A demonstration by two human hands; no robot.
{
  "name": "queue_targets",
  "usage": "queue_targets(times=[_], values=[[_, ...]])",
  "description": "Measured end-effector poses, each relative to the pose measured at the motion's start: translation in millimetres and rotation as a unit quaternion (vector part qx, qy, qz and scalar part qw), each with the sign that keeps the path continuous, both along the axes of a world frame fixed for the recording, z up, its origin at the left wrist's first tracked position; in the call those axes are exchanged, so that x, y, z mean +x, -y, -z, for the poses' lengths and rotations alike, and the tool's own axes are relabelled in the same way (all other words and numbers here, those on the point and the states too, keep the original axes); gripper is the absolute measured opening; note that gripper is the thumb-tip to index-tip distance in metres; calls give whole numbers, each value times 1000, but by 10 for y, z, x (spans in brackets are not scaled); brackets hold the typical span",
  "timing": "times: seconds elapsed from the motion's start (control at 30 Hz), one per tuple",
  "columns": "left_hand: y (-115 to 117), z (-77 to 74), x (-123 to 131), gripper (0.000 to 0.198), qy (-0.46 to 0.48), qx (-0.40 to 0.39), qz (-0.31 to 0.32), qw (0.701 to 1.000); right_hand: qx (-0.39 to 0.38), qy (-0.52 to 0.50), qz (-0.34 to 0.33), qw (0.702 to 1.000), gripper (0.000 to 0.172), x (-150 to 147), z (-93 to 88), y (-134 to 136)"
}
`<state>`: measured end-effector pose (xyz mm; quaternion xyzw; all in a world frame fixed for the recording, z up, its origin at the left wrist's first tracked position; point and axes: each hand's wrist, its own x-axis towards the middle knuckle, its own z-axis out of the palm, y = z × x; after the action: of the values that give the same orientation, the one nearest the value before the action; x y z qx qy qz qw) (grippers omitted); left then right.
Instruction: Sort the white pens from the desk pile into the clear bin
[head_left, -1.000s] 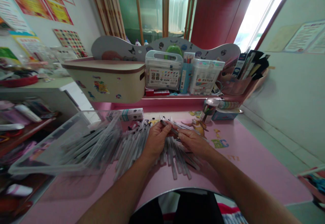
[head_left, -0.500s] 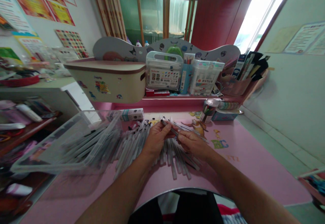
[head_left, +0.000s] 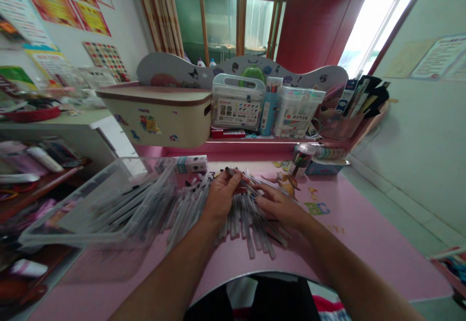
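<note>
My left hand (head_left: pixel 223 192) is closed around a slim pen (head_left: pixel 246 184) with a dark cap end pointing up and left, above the pile. At the pen's other end is my right hand (head_left: pixel 278 204), its fingers stretched and apart; whether they touch the pen is hard to see. Beneath both hands many grey translucent pens (head_left: pixel 251 233) lie fanned out on the pink desk (head_left: pixel 371 243). Another group of pens (head_left: pixel 187 209) lies to the left of my left hand. More pens (head_left: pixel 127 209) fill part of a clear plastic box (head_left: pixel 69 240).
Behind the pens lies a small white carton (head_left: pixel 191 163). A clear jar of pens (head_left: pixel 301 158) and a blue box (head_left: pixel 325 167) stand at the back right. The shelf holds a cream bin (head_left: pixel 156 122), marker cases (head_left: pixel 238 107) and a pink holder (head_left: pixel 340 126).
My right hand's fingers have loosened and spread beside the pen they gripped before. My left hand still holds the pen. The view has shifted slightly.
</note>
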<state>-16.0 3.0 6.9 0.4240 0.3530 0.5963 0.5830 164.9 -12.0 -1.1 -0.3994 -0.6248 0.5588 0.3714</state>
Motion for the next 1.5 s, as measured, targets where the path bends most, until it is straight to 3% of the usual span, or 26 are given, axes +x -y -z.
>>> queue_targets(times=[0.07,0.13,0.27,0.33,0.53,0.63,0.73,0.87,1.0,1.27,1.4,1.5], values=[[-19,-2,-19,38,25,-36,-11,999,-35,3,25,999,31,46,12,-30],[-16,-5,-29,45,44,-77,22,996,-69,-14,63,996,34,74,19,-63],[52,2,-7,39,65,-139,198,968,-118,-76,96,985,39,60,55,-101],[86,22,15,33,69,-151,256,952,-119,-75,106,984,42,31,81,-97],[112,90,36,24,75,-180,312,930,-81,-74,57,992,47,-32,79,-40],[120,72,32,22,95,-180,298,933,-103,-87,59,989,45,-38,71,-30],[136,44,39,26,105,-146,242,953,-125,-119,108,979,43,-35,83,-59],[125,74,67,33,20,-79,162,983,-146,-133,157,968,43,-32,100,-115],[67,140,92,29,18,-65,87,994,-122,-135,137,974,39,-33,90,-110],[44,145,88,31,51,-97,67,992,-80,-137,128,979,23,-14,98,-86],[49,147,96,29,47,-98,64,992,-72,-84,139,984,42,-8,149,-98],[47,139,95,28,46,-96,58,993,-74,-91,115,986,39,-12,142,-83]])
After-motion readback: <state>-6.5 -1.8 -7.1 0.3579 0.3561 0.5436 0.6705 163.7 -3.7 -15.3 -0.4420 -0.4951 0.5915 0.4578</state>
